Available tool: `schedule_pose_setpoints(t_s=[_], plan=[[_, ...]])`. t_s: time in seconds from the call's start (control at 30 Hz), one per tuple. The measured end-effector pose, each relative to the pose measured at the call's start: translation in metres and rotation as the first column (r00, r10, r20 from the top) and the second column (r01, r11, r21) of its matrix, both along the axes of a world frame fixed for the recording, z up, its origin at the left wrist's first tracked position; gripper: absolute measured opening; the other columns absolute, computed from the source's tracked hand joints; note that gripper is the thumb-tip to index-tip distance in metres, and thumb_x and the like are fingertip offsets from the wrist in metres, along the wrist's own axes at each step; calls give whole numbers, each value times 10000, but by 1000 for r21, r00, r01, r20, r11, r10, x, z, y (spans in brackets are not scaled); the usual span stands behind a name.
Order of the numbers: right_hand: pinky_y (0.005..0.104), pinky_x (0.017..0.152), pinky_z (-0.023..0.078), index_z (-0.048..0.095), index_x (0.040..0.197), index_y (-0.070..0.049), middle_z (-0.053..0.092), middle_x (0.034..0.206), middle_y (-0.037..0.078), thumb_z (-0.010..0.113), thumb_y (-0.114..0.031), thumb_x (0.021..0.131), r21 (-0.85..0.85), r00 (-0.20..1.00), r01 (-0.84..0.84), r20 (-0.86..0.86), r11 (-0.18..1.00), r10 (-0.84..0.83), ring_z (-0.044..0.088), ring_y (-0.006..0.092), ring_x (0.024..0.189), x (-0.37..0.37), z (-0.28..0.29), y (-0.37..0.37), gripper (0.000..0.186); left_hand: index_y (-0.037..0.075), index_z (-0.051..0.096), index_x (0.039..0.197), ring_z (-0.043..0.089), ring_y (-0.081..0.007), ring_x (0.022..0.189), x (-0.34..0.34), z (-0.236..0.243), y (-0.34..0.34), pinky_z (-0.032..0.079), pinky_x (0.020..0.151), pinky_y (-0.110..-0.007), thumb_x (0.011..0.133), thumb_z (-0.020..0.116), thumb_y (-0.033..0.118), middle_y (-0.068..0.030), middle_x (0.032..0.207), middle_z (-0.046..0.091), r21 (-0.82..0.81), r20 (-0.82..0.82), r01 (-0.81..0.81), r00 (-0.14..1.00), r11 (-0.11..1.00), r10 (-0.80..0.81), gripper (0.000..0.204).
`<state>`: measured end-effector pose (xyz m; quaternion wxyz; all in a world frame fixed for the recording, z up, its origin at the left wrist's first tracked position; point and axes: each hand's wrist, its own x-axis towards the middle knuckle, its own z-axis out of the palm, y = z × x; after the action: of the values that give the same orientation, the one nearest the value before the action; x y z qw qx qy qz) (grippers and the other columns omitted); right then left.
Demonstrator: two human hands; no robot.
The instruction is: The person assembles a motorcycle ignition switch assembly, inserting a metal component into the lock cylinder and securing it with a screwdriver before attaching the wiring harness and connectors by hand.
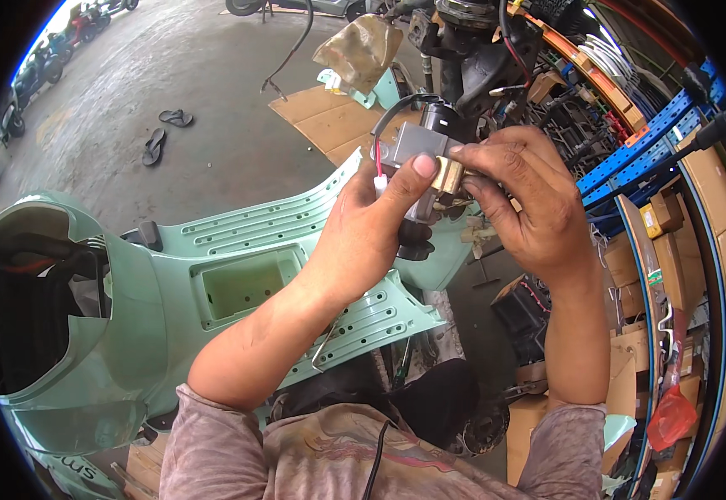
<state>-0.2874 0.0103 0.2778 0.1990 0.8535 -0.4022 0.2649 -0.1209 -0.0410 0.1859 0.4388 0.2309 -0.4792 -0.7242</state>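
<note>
In the head view, a grey metal part point(420, 143) is held up between the 2 hands, beyond the mint-green footboard point(392, 312): the left hand point(361, 232) grips it, thumb beside a brass-coloured block point(448, 176), and the right hand's point(536, 196) bent fingers pinch at that block. The footboard's rectangular recess point(246, 292) shows small dark holes; cardboard boxes point(681, 265) crowd the shelving point(645, 137), contents hidden.

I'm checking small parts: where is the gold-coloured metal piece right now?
In the head view, the gold-coloured metal piece is above and right of centre, between the left hand and the right hand, beside the grey block.
</note>
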Motion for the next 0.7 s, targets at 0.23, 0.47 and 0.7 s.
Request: schedule_pose_setpoints(t_s=[0.23,0.47,0.7], plan=[[341,698,514,662,1136,-46,485,968,105,786,-49,686,-25,974,223,33,974,-222,564,239,817,19,-16,24,467,-83,551,1194,635,-147,861,-6,1,5,512,762,-269,936,586,530,-116,995,649,-13,-49,-28,998,1000,27,666],[313,644,511,695,1132,-39,580,919,96,817,-84,718,-92,974,195,140,977,-181,600,203,772,19,-26,20,434,-50,547,1181,645,-162,760,-14,1,11,526,655,-273,933,573,533,-124,944,639,-17,-105,-61,993,998,58,633],[310,610,503,694,1072,-29,623,859,89,789,-131,788,-147,985,109,147,983,-87,618,200,701,2,-30,13,317,-2,581,1133,685,-212,771,-16,1,9,564,712,-325,963,547,467,-138,950,666,8,-123,1,992,1000,0,500]])
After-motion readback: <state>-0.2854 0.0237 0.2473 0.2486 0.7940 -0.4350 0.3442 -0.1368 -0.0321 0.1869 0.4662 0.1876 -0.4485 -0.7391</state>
